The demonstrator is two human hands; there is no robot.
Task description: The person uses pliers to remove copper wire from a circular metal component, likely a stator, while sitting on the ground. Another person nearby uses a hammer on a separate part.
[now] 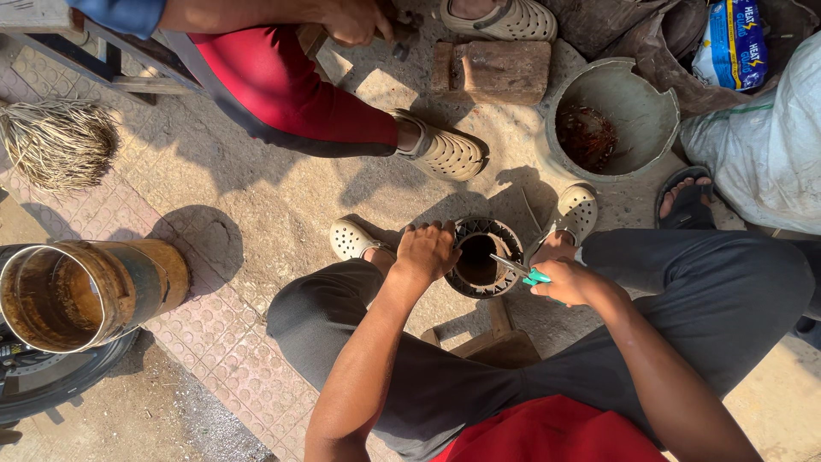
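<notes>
Paved ground: one slotted ring [484, 257], two hands.

My left hand [425, 252] covers the near rim of the round slotted metal ring [483, 257]. My right hand [569, 281] hides most of the green-handled pliers [523, 272]; their tips are too small to read. Beyond the ring, another person's hand [359, 19] is cut by the top edge.
</notes>
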